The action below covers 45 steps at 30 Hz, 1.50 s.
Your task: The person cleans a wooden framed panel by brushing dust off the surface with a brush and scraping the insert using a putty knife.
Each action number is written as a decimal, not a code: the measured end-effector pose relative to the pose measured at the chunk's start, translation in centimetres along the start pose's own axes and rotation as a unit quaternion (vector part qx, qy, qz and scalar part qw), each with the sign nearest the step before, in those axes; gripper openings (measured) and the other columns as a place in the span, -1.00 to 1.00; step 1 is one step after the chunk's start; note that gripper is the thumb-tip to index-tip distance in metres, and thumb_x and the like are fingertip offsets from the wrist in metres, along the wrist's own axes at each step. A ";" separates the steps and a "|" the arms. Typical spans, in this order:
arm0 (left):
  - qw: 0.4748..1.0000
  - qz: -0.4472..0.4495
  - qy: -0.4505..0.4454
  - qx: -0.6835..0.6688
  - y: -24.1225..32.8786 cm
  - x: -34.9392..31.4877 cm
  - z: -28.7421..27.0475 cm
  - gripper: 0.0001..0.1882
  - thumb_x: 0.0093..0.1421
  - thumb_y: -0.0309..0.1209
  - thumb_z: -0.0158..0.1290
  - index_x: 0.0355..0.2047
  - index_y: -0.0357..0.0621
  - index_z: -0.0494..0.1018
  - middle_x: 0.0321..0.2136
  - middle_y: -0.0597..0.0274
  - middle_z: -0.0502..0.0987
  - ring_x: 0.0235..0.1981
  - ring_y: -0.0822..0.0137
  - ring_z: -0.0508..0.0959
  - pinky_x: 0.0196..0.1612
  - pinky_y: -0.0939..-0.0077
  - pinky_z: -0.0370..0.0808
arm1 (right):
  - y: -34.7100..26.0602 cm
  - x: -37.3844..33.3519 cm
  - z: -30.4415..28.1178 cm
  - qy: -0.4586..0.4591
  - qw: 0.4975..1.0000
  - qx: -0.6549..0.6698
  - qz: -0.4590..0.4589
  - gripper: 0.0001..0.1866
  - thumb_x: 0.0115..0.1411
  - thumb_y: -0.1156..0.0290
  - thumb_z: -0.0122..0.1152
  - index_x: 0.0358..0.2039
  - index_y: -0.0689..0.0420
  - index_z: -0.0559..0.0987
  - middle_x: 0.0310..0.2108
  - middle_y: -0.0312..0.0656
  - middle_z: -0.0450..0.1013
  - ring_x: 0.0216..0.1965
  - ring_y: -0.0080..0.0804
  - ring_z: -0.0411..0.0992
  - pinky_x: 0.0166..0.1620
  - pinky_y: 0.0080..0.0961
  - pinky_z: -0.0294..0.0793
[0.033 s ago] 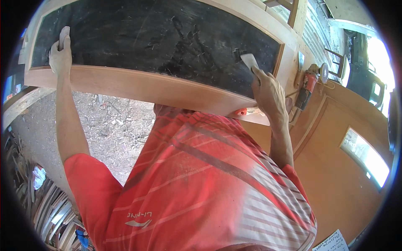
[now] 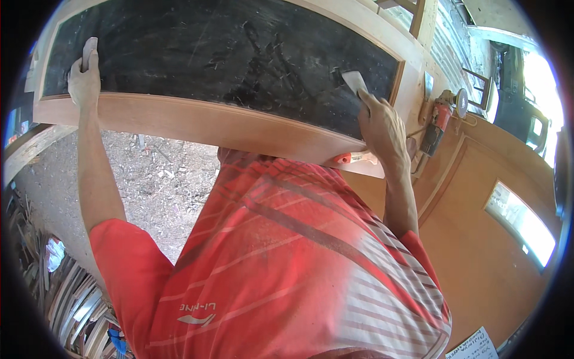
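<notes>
A long black panel [image 2: 179,54] with a pale wooden frame [image 2: 197,115] lies before me, smudged with scratches and pale marks. My right hand [image 2: 385,128] grips a scraper [image 2: 355,81], its flat pale blade over the panel's right part. Whether the blade touches the surface I cannot tell. At the panel's left end, my left hand [image 2: 84,84] is closed around a small pale, rounded piece [image 2: 90,46] that sticks up past the fingers; its kind is unclear. The scraper's handle is mostly hidden inside my right hand.
Right of the panel lies a red and grey angle grinder [image 2: 439,122] with a disc, beside another flat blade [image 2: 429,87]. A red-handled tool [image 2: 353,157] rests at the frame's near edge. A brown door [image 2: 472,227] stands at right. Wood strips [image 2: 78,305] are piled lower left.
My right hand and the scraper have shifted slightly up and left over the panel. My left hand has moved a touch to the left with its pale piece.
</notes>
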<state>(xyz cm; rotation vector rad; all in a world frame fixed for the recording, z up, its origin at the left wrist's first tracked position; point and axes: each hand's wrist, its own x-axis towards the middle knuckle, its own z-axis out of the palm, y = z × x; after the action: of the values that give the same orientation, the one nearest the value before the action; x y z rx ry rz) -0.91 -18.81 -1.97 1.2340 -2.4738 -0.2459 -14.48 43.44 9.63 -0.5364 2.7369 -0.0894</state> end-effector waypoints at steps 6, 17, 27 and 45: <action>1.000 -0.004 -0.007 0.009 0.1 0.5 -0.1 -0.26 0.24 0.20 0.13 0.11 -0.22 0.57 0.05 -0.13 0.61 0.13 -0.07 0.56 0.23 0.11 0.43 | -0.1 0.8 -0.2 -0.018 1.000 -0.003 -0.006 -0.59 0.34 0.37 0.06 0.18 0.03 0.56 -0.25 0.15 0.56 -0.21 0.15 0.59 -0.14 0.03 0.54; 1.000 -0.008 -0.004 -0.004 0.7 0.1 -0.6 -0.26 0.24 0.22 0.12 0.09 -0.23 0.58 0.05 -0.10 0.61 0.11 -0.05 0.57 0.21 0.11 0.44 | -0.5 4.0 0.5 0.064 0.997 0.006 -0.053 -0.60 0.35 0.34 0.05 0.18 0.01 0.56 -0.26 0.18 0.56 -0.22 0.18 0.60 -0.13 0.04 0.56; 1.000 0.000 -0.007 -0.016 -1.0 -0.2 0.2 -0.27 0.24 0.20 0.14 0.10 -0.22 0.57 0.04 -0.11 0.62 0.12 -0.06 0.57 0.21 0.11 0.44 | -0.6 3.5 -0.4 0.048 0.997 -0.036 -0.058 -0.61 0.36 0.34 0.06 0.17 0.04 0.55 -0.29 0.14 0.57 -0.20 0.14 0.61 -0.13 0.04 0.56; 1.000 -0.008 -0.020 -0.019 0.0 -0.3 -0.2 -0.27 0.23 0.20 0.14 0.10 -0.22 0.57 0.02 -0.10 0.63 0.10 -0.06 0.58 0.20 0.13 0.45 | 0.0 4.0 0.1 0.050 0.995 -0.013 -0.080 -0.61 0.34 0.30 0.11 0.17 -0.04 0.58 -0.27 0.07 0.56 -0.28 0.08 0.61 -0.21 -0.02 0.58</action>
<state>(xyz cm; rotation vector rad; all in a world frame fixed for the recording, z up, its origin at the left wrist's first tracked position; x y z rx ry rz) -0.67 -18.56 -1.90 1.2469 -2.4821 -0.3233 -17.95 41.92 8.26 -0.7784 2.7909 -0.1229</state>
